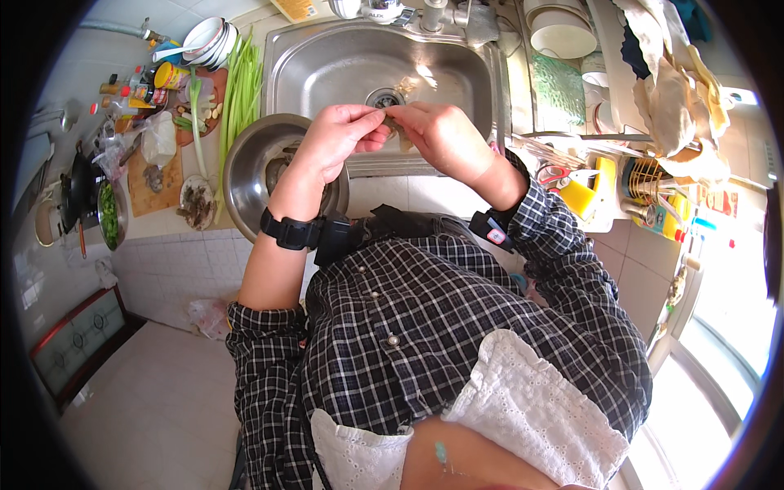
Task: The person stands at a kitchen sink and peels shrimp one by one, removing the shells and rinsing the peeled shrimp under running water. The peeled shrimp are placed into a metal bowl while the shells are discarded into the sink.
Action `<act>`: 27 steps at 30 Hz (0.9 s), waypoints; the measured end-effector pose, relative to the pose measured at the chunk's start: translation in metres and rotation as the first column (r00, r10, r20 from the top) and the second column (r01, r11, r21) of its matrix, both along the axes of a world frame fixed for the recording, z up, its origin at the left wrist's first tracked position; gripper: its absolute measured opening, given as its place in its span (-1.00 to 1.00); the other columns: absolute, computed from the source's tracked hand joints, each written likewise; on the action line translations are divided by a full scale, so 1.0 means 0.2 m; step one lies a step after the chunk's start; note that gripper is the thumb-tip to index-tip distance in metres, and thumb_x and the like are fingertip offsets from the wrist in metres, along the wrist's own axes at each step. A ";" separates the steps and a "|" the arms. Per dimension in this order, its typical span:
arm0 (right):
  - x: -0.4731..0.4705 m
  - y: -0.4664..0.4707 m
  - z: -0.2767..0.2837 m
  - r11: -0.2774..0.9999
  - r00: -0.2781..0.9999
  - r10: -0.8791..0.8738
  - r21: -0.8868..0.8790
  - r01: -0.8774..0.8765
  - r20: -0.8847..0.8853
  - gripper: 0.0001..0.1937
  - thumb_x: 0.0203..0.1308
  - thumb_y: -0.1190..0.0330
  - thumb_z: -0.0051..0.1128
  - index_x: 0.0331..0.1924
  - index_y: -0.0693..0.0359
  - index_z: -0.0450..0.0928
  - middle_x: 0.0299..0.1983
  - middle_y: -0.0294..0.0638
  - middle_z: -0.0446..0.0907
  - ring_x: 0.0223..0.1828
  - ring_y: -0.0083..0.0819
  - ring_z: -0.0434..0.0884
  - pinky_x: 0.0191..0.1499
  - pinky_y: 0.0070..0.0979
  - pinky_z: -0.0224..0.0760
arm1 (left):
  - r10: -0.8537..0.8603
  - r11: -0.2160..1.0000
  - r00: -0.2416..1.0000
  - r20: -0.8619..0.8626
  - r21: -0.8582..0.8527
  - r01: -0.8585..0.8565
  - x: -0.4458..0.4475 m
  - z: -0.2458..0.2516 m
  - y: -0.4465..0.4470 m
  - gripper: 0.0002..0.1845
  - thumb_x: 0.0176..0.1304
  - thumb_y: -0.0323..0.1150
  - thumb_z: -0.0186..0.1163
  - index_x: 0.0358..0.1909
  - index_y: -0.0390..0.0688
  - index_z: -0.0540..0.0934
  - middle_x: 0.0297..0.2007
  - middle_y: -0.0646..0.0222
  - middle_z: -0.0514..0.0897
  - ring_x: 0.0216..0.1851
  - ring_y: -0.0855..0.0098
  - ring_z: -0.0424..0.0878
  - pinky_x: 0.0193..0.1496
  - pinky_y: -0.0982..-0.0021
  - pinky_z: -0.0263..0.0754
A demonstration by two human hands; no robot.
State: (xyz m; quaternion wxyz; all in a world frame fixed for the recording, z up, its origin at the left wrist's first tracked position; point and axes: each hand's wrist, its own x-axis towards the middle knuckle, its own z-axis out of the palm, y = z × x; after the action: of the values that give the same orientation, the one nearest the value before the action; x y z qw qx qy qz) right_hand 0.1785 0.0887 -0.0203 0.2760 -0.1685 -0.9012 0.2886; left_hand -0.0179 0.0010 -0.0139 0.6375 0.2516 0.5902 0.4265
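My left hand (340,138) and my right hand (432,131) meet at the fingertips over the near part of a stainless steel sink (331,67). Both pinch a small brownish, translucent food piece (394,127), perhaps a shrimp; the fingers partly hide it. Below them the sink's drain strainer (384,99) shows, with pale scraps (405,86) beside it. A steel bowl (248,165) stands at the left of the sink, partly behind my left wrist, with greyish pieces (278,171) in it.
Left of the bowl lie green celery-like stalks (237,92), a small dish of dark bits (197,202) and a wooden cutting board (168,190). Stacked bowls (211,43) stand behind. On the right are red-handled scissors (553,174), a yellow sponge (577,199) and a dish rack (576,136). A faucet (433,15) rises behind the sink.
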 end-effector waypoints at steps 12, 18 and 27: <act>0.03 -0.02 -0.07 0.992 0.997 -0.012 0.129 0.002 0.072 -0.81 0.06 0.47 0.23 -0.21 0.26 0.55 -0.43 -0.09 0.59 -0.38 -0.10 0.68 -0.34 -0.24 0.59 | 0.028 0.997 0.999 -0.015 -0.076 -0.029 0.06 -0.03 -0.01 -0.76 0.49 -0.34 0.22 -0.06 -0.34 0.71 -0.26 0.33 0.76 -0.28 0.53 0.70 -0.14 0.50 0.66; 0.04 -0.04 -0.12 0.971 0.995 -0.104 -0.219 0.100 -0.008 -0.88 0.21 0.48 0.20 -0.23 0.33 0.69 -0.46 -0.02 0.69 -0.47 -0.17 0.72 -0.35 -0.29 0.59 | 0.019 0.998 0.998 -0.057 -0.059 -0.023 0.12 -0.03 -0.05 -0.75 0.48 -0.33 0.25 -0.03 -0.33 0.69 -0.28 0.35 0.75 -0.28 0.54 0.69 -0.14 0.49 0.64; 0.04 0.09 -0.15 -0.128 0.990 0.007 -0.982 -0.138 -0.140 -0.76 0.40 0.47 0.20 0.02 0.49 0.62 -0.12 -0.14 0.72 -0.19 -0.48 0.74 -0.14 -0.62 0.71 | -0.023 0.969 0.994 -0.105 0.242 0.048 0.06 -0.01 -0.06 -0.76 0.49 -0.40 0.23 0.06 -0.33 0.67 -0.24 0.38 0.75 -0.27 0.58 0.66 -0.13 0.50 0.61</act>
State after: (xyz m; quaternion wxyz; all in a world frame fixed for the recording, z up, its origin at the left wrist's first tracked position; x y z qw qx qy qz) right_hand 0.1865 0.1068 -0.0495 0.0790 -0.2556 -0.3749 0.8876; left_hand -0.0062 -0.0102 -0.0159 0.5785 0.3599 0.5602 0.4711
